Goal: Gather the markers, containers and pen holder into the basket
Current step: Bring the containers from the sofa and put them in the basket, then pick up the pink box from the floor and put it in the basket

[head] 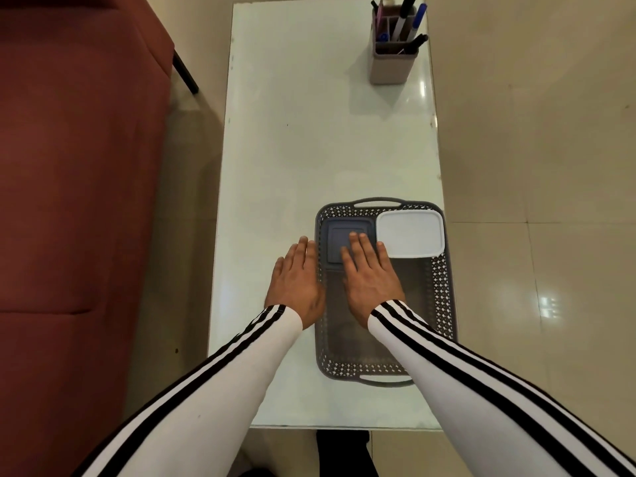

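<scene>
Surface: pale glossy glass-topped table (292,149), where I see:
Left hand (297,282): flat, fingers together, empty, beside grey perforated plastic basket (444,287).
Right hand (370,278): flat, fingertips on blue-lidded square container (335,235) inside basket.
White-lidded container (409,232): basket's far right corner.
Grey pen holder (392,62) with markers (401,22): far right, well apart.

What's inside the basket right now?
Inside the basket: a blue-lidded container and a white-lidded container at its far end. The right hand covers part of the blue lid.

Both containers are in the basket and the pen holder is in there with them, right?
Not quite. The head view shows the blue container and white container in the basket, but the pen holder stands at the table's far end.
</scene>
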